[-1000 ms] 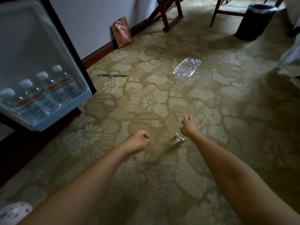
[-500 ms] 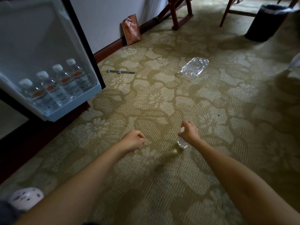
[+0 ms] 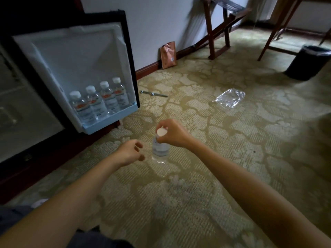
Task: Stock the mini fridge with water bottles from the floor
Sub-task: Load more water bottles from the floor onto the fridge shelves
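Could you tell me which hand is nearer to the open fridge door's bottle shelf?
Left. The left hand hovers empty just below the shelf; the right hand grips a bottle farther right.

Floor layout, fridge door open at left.

Door shelf (image 3: 114, 116) holds 4 bottles (image 3: 100, 101) in a row, upright, side by side. Rt hand (image 3: 172, 133) grips neck of a 5th bottle (image 3: 160, 151), upright, in front of door, mid-floor. Lt hand (image 3: 129, 153) just left of that bottle, not touching. Pen-like rod (image 3: 153, 93) on carpet (image 3: 197, 203) just rt of door. Plastic wrap (image 3: 230, 98) further rt, well apart. Pouch (image 3: 168, 54) leans on wall behind rod. Rack (image 3: 220, 31) behind, bin (image 3: 307, 62) far rt.
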Demonstrator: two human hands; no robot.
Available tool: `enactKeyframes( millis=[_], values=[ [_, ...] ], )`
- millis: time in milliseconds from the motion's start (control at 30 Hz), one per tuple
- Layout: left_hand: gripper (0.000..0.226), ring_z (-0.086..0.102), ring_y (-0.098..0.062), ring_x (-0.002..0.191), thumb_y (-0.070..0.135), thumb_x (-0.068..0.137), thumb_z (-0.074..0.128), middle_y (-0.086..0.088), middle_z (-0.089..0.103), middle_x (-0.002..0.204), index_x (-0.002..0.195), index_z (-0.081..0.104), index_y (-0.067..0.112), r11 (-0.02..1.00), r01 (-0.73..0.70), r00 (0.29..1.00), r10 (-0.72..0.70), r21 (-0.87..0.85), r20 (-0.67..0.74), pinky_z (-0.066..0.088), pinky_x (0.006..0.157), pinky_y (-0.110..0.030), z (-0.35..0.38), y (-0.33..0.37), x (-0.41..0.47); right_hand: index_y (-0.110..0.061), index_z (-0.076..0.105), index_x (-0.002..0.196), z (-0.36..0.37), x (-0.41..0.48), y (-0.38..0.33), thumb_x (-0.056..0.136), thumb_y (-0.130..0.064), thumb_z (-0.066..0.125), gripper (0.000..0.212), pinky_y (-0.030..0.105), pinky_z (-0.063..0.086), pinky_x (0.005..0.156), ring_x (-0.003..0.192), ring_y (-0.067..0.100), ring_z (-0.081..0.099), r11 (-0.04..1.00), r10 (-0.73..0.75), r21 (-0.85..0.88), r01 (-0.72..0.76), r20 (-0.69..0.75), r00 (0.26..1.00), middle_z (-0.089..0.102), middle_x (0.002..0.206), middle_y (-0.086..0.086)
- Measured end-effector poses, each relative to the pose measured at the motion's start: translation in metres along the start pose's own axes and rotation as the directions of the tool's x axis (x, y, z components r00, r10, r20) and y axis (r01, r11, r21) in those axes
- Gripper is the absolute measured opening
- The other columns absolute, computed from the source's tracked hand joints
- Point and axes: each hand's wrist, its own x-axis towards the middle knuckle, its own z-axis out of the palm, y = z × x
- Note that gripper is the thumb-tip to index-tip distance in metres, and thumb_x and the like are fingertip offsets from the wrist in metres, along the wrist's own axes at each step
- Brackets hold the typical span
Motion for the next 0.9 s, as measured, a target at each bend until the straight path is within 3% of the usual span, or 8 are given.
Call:
enactKeyframes(
  millis=[233, 300, 400, 467, 533, 733, 833, 900],
  values=[
    [0.043, 0.052, -0.016, 0.075, -0.010, 0.070, 0.071, -0.005, 0.053, 0.082, 0.109, 0.054, -0.001, 0.981, -0.091, 0.992, 0.074, -0.174, -0.103, 0.045, 0.064, -0.028, -0.087, -0.032, -0.022, -0.017, 0.065, 0.085, -0.005, 0.034, -0.123, 0.069, -0.014, 0.078, 0.021, 0.016, 0.048, 0.063, 0.074, 0.006, 0.058, 0.969, -0.169, 0.196, 0.153, 0.070, 0.983, 0.060, 0.081, -0.008],
    [0.049, 0.056, -0.018, 0.083, -0.009, 0.069, 0.073, -0.007, 0.059, 0.093, 0.111, 0.053, 0.007, 0.973, -0.169, 0.984, 0.158, -0.155, -0.083, 0.047, 0.069, -0.024, -0.112, -0.045, -0.035, -0.015, 0.068, 0.084, 0.004, 0.044, -0.157, 0.068, -0.013, 0.079, 0.019, 0.019, 0.048, 0.064, 0.072, 0.007, 0.058, 0.956, -0.232, 0.205, 0.208, 0.101, 0.968, 0.062, 0.077, -0.006],
    [0.065, 0.060, -0.021, 0.109, 0.010, 0.062, 0.082, -0.006, 0.063, 0.119, 0.119, 0.053, 0.020, 0.956, -0.242, 0.964, 0.218, -0.164, -0.153, 0.050, 0.096, -0.038, -0.144, -0.061, -0.054, -0.006, 0.071, 0.087, 0.017, 0.060, -0.202, 0.068, -0.007, 0.077, 0.020, 0.016, 0.045, 0.062, 0.066, 0.005, 0.054, 0.929, -0.322, 0.230, 0.291, 0.110, 0.940, 0.061, 0.076, -0.001],
    [0.065, 0.062, -0.019, 0.109, 0.031, 0.051, 0.081, -0.002, 0.065, 0.118, 0.110, 0.055, 0.034, 0.943, -0.272, 0.943, 0.222, -0.189, -0.248, 0.049, 0.098, -0.042, -0.169, -0.076, -0.069, -0.006, 0.070, 0.086, 0.030, 0.074, -0.236, 0.068, -0.003, 0.076, 0.019, 0.020, 0.046, 0.064, 0.069, 0.007, 0.055, 0.904, -0.383, 0.259, 0.340, 0.140, 0.913, 0.061, 0.078, 0.001],
    [0.061, 0.062, -0.016, 0.107, 0.036, 0.051, 0.081, 0.001, 0.065, 0.116, 0.104, 0.053, 0.042, 0.938, -0.290, 0.924, 0.222, -0.190, -0.310, 0.051, 0.095, -0.040, -0.187, -0.087, -0.079, -0.011, 0.068, 0.084, 0.039, 0.083, -0.262, 0.068, -0.005, 0.077, 0.020, 0.025, 0.050, 0.068, 0.076, 0.011, 0.058, 0.888, -0.420, 0.282, 0.363, 0.178, 0.890, 0.062, 0.085, 0.001],
    [0.049, 0.059, -0.001, 0.085, 0.020, 0.066, 0.081, 0.016, 0.062, 0.094, 0.108, 0.057, 0.028, 0.939, -0.183, 0.884, 0.027, -0.292, -0.466, 0.047, 0.071, -0.014, -0.251, -0.139, -0.102, -0.024, 0.063, 0.090, 0.080, 0.125, -0.328, 0.076, -0.006, 0.071, 0.024, 0.015, 0.051, 0.069, 0.078, 0.007, 0.060, 0.843, -0.488, 0.417, 0.339, 0.328, 0.809, 0.061, 0.084, -0.006],
    [0.043, 0.065, -0.014, 0.091, 0.019, 0.062, 0.083, 0.003, 0.069, 0.096, 0.100, 0.063, 0.024, 0.861, -0.120, 0.838, -0.179, -0.494, -0.516, 0.053, 0.065, -0.024, -0.277, -0.177, -0.105, -0.024, 0.058, 0.100, 0.119, 0.151, -0.335, 0.081, 0.001, 0.062, 0.032, 0.025, 0.050, 0.076, 0.083, 0.013, 0.058, 0.830, -0.451, 0.500, 0.248, 0.339, 0.826, 0.059, 0.085, -0.001],
    [0.046, 0.065, -0.020, 0.095, 0.026, 0.058, 0.083, -0.003, 0.069, 0.101, 0.100, 0.063, 0.022, 0.806, -0.065, 0.795, -0.314, -0.588, -0.518, 0.055, 0.065, -0.031, -0.291, -0.202, -0.104, -0.015, 0.054, 0.109, 0.156, 0.161, -0.331, 0.080, 0.009, 0.058, 0.039, 0.021, 0.048, 0.072, 0.089, 0.016, 0.056, 0.843, -0.395, 0.515, 0.155, 0.396, 0.829, 0.059, 0.090, 0.003]
  ],
)
